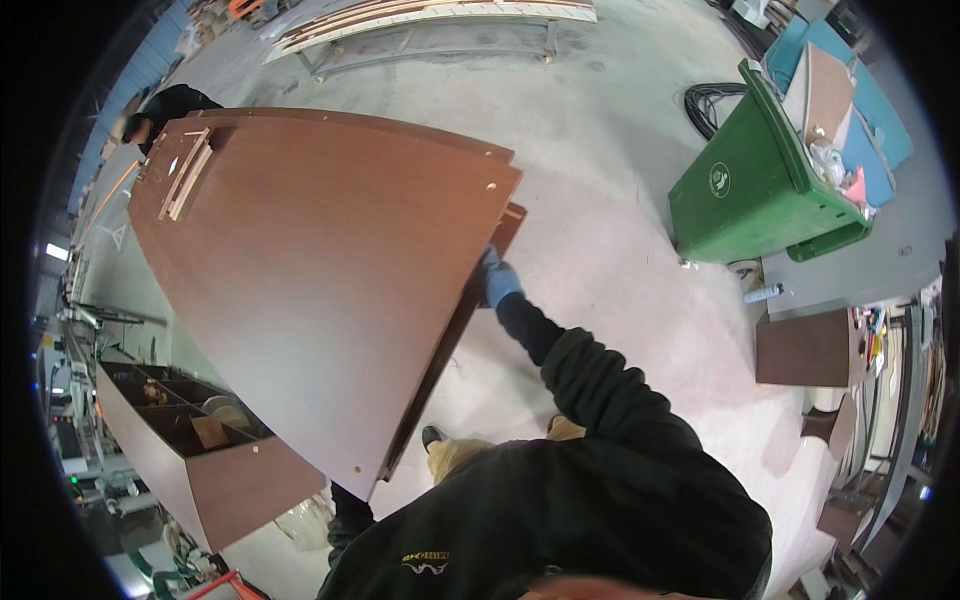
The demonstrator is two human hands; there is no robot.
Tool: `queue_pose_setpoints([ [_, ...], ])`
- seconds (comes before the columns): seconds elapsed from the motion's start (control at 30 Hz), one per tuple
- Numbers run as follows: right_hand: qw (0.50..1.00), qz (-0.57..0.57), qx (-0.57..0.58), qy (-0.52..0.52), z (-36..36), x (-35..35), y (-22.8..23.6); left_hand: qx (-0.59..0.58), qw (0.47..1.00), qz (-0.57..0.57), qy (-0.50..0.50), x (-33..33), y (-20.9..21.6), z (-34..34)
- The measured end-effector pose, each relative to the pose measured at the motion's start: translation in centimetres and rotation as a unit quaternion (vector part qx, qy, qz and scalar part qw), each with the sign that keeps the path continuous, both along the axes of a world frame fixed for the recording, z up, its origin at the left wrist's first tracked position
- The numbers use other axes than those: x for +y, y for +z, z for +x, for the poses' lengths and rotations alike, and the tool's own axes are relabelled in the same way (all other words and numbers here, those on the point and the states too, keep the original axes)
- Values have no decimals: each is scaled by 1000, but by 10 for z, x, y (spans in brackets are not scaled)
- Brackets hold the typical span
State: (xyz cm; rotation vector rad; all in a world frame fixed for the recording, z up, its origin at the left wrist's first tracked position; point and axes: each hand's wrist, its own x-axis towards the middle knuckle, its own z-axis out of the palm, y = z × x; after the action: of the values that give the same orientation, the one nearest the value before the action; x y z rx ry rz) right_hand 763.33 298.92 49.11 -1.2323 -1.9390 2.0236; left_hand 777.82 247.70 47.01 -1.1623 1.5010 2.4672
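A large brown wooden panel (320,280) fills the middle of the view, tilted, with a second board edge showing beneath it on the right. My right hand (498,280), in a blue glove, grips the panel's right edge. My left hand is hidden under the panel's near corner; only the dark sleeve (350,510) shows there. Another person in dark clothes (170,105) stands at the panel's far end, beside two small wooden strips (188,172) fixed to its surface.
A green wheeled bin (755,190) with board offcuts stands to the right. A brown open cabinet with compartments (190,440) lies at lower left. A small brown box (805,348) sits right. Long boards on a metal rack (430,20) lie at the back. The floor is concrete.
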Motion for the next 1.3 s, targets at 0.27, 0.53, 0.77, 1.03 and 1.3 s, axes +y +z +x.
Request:
queue_pose_setpoints([
  [0.27, 984, -59, -21, 166, 25, 96, 57, -100, 995, -5, 11, 203, 10, 50],
  [0.53, 843, -344, -198, 364, -18, 295, 51, -204, 972, 43, -107, 443, -60, 5],
  [0.77, 948, -148, -281, -5, -29, 636, -56, -226, 943, 60, -237, 629, -51, -106],
  [1.03, 904, -62, -420, 38, -93, 844, -115, -169, 932, 47, -319, 882, -62, -314],
  [1.3, 911, 7, -335, 242, -461, 903, -71, -229, 965, 6, -132, 907, -34, -447],
])
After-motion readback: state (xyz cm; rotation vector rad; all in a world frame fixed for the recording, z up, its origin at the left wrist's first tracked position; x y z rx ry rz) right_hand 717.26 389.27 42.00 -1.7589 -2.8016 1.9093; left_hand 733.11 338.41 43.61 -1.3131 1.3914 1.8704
